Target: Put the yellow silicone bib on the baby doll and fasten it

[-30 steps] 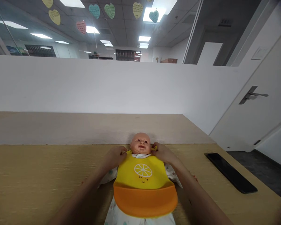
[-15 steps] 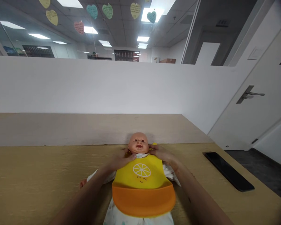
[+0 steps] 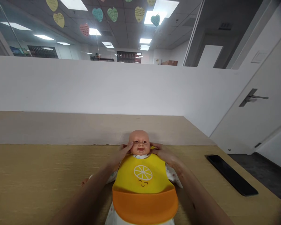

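A baby doll (image 3: 139,139) lies face up on the table, wearing a white patterned outfit. Over its chest is a yellow silicone bib (image 3: 150,184) with a white citrus slice, a smiling face and an orange catch pocket. My left hand (image 3: 120,156) curls beside the doll's neck, thumb against its cheek; the other fingertips are hidden behind the neck. On the opposite side, my right hand (image 3: 162,153) is closed at the neck around a bit of the yellow strap (image 3: 152,147). The ends of the strap behind the neck are out of sight.
A black phone (image 3: 230,174) lies near the right edge of the wooden table (image 3: 37,178). Behind the table stands a white wall (image 3: 96,87) with glass above, bearing heart-shaped notes. A white door (image 3: 259,118) is to the right.
My left thumb has moved up from the bib's neckline to the doll's cheek. The doll's head sits slightly more raised. The whole view has shifted a little.
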Demonstrator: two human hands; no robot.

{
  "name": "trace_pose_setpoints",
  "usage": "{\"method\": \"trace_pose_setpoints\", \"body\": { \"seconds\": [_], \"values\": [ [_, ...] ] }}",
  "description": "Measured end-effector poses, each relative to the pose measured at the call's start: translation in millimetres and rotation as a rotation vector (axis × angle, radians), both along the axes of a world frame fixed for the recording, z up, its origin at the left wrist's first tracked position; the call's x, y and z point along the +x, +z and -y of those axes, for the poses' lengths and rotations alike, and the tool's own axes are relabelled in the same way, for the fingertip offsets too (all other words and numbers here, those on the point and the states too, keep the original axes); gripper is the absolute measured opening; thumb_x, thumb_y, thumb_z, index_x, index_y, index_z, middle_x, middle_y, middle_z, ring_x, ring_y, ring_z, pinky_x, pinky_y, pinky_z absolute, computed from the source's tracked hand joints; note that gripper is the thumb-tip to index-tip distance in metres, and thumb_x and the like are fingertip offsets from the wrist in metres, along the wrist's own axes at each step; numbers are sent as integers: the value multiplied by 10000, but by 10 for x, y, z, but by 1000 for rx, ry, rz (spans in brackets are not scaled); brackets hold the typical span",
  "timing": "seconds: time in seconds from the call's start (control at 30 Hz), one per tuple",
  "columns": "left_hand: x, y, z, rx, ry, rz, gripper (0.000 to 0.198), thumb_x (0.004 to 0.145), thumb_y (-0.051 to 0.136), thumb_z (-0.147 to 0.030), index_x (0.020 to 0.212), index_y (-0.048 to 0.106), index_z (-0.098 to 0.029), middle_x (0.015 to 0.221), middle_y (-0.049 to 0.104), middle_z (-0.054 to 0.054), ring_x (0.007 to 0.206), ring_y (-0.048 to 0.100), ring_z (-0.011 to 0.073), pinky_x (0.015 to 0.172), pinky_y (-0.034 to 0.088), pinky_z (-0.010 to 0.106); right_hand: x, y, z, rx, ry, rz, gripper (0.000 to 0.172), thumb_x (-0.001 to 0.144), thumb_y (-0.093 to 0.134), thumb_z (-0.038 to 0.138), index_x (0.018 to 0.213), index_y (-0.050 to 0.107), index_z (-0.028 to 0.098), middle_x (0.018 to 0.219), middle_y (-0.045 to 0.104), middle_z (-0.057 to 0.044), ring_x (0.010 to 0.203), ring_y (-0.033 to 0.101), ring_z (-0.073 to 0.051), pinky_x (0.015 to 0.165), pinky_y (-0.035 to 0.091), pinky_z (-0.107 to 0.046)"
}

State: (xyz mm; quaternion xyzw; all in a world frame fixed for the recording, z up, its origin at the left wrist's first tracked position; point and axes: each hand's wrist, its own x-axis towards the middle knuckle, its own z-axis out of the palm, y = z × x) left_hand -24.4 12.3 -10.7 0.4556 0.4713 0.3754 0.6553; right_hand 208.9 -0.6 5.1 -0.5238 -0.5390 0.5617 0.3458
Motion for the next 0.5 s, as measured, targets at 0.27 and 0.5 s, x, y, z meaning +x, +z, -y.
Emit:
{"method": "trace_pose_setpoints", "body": {
  "seconds": [0.27,0.5],
  "values": [
    [-3,103,52,30,-68,170,613,708,792,-477,1207,608,-171,1301,639,146,1158,623,302,919,521,345,56,59,35,-24,8,-34,607,720,688,250,1313,575,187,1009,732,-75,859,690,-223,700,527,-288],
    [-69,184,70,58,-129,218,585,712,801,-371,1226,606,-170,1251,665,147,1151,621,319,948,495,390,95,137,67,-83,-4,-310,405,802,700,421,1122,678,174,1134,698,-106,960,676,-222,811,539,-295]
  ]
}}
